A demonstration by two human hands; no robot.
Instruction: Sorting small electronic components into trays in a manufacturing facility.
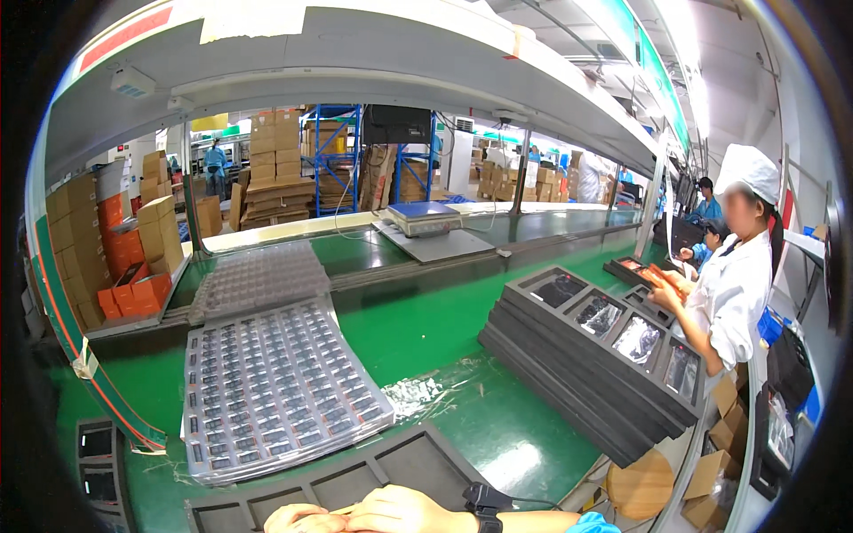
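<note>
At the bottom edge, my left hand [304, 519] and my right hand [404, 512] come together over the near side of a black foam tray [426, 453] with rectangular compartments. Both hands look closed with bent fingers; what they hold is hidden by the fingers and the picture's edge. A black band with a small box and cable [487, 502] sits on my right wrist. Just beyond the foam tray lies a stack of clear plastic blister trays [280, 382], its pockets filled with rows of small dark parts.
Empty-looking clear trays [262, 275] lie behind. A tall stack of black foam trays [586, 373] with bagged items stands right, beside a round wooden stool [640, 484]. A scale [422, 219] sits across the green bench. A person in white [742, 275] holds orange items. Another foam tray [98, 462] lies left.
</note>
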